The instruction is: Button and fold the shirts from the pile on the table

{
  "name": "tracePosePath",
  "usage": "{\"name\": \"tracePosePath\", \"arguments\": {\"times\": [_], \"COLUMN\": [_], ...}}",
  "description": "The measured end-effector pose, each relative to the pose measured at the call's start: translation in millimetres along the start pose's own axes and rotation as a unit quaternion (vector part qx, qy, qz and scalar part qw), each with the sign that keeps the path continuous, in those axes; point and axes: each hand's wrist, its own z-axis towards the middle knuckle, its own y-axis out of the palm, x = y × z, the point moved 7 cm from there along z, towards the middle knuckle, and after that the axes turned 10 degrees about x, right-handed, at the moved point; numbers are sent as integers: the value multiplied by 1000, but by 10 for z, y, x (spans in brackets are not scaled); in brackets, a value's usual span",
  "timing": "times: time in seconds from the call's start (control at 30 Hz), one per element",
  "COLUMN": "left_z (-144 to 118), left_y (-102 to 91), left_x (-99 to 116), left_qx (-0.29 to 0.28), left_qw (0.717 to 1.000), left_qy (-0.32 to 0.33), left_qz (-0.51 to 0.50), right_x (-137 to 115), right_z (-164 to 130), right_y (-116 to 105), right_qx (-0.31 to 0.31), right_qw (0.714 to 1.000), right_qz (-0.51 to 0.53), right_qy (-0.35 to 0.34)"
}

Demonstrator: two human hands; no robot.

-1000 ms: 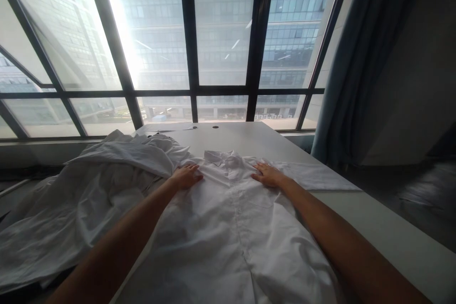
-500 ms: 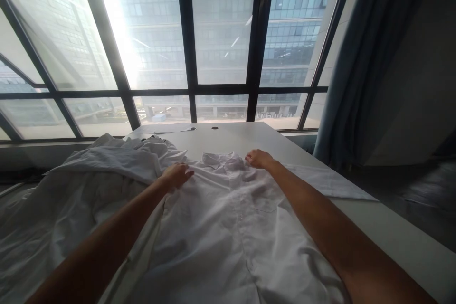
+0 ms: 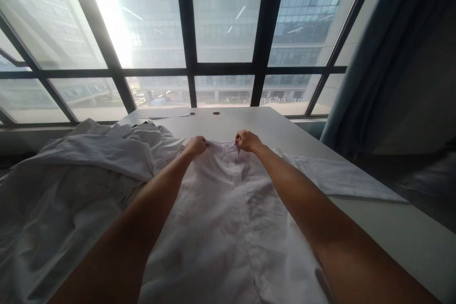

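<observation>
I see a white button-front cotton shirt [image 3: 228,218] lying flat, front up, on the white table [image 3: 392,228]. My left hand [image 3: 195,145] and right hand [image 3: 247,140] each pinch its collar [image 3: 221,146], one at either side. A heap of crumpled white garments [image 3: 71,175] lies just left, touching the shirt.
</observation>
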Motion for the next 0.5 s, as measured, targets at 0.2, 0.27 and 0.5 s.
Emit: {"name": "tracePosePath", "arguments": {"times": [0.2,0.27,0.5], "left_z": [246,139,-601], "left_y": [-89,-45,122], "left_x": [44,61,420], "left_qx": [87,77,48], "left_qw": [992,993,984], "left_qy": [-30,-32,163], "left_qz": [-87,-78,47], "right_x": [151,104,-292], "right_z": [96,45,-396], "right_y": [87,172,149], "right_qx": [61,19,-23], "right_qw": [990,994,998], "right_qz": [58,54,-5], "right_qy": [111,89,-66]}}
